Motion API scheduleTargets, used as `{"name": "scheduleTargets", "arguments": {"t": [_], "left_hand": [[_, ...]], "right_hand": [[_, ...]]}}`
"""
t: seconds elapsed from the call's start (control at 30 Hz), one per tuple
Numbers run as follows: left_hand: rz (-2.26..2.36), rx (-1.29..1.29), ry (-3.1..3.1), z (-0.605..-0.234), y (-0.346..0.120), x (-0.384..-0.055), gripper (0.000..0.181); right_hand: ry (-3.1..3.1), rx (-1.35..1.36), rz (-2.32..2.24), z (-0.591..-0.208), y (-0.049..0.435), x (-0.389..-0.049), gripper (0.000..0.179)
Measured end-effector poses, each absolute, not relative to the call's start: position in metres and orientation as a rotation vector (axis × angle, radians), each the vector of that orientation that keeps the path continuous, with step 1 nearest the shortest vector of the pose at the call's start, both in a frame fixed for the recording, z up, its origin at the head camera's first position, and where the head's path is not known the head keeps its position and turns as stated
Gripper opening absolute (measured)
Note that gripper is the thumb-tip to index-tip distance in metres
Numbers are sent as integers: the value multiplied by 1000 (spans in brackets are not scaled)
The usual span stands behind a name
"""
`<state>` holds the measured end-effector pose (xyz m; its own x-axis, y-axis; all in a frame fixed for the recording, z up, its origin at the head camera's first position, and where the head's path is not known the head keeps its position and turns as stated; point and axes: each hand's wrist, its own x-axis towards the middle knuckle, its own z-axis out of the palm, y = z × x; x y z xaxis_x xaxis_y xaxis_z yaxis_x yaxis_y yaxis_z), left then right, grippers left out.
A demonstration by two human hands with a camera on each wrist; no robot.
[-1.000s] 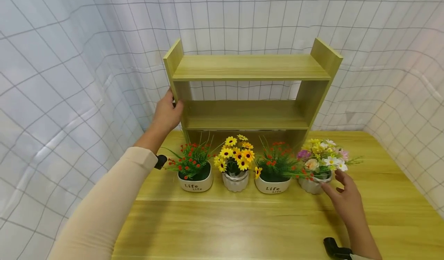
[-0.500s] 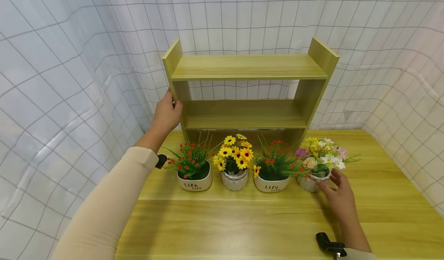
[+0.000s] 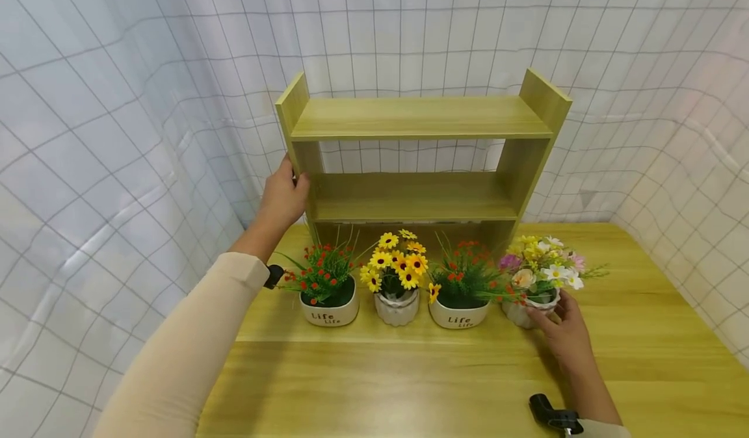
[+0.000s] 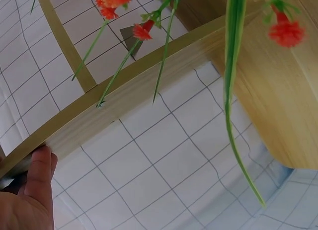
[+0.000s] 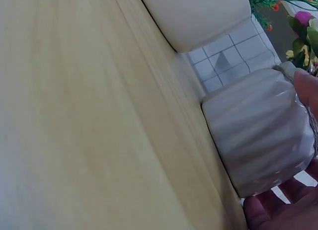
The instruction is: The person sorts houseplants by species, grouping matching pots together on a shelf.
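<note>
My left hand [image 3: 285,199] grips the left side panel of a three-tier wooden shelf [image 3: 421,117], thumb at its front edge. The left wrist view shows fingers of this hand [image 4: 37,190] against the panel [image 4: 82,123]. At the right end of a row of pots, my right hand [image 3: 566,334] holds a fluted white flowerpot [image 3: 516,313] with mixed artificial flowers [image 3: 544,268]. In the right wrist view its thumb lies near the twine-wrapped rim of this pot [image 5: 258,135]. The other fingers are round the far side, and the base is at the tabletop.
Left of it, in front of the shelf, stand a "Life" pot [image 3: 459,314] with red flowers, a white pot [image 3: 396,309] of yellow flowers, and another "Life" pot [image 3: 329,313]. The wooden table [image 3: 374,386] meets a grid-patterned curtain [image 3: 409,28] behind and at both sides.
My right hand has moved left and closed its thumb and fingers round the fluted flowerpot. The left hand stays on the shelf panel; the pots stand where they were.
</note>
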<state>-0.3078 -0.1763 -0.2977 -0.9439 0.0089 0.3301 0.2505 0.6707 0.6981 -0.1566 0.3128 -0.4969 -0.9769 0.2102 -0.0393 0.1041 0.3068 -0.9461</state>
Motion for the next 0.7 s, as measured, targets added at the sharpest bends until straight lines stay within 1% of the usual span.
{"name": "scheduleTargets", "arguments": {"t": [0.13, 0.43, 0.7], "left_hand": [[-1119, -210, -2584, -297, -175, -308, 46], [-1127, -211, -2566, -298, -174, -308, 46], [-1121, -211, -2551, -300, -174, -309, 43]], "right_hand": [[-2402, -276, 1801, -498, 308, -158, 95], [-2295, -307, 1828, -499, 298, -162, 90], [-2227, -417, 1831, -502, 296, -165, 84]]}}
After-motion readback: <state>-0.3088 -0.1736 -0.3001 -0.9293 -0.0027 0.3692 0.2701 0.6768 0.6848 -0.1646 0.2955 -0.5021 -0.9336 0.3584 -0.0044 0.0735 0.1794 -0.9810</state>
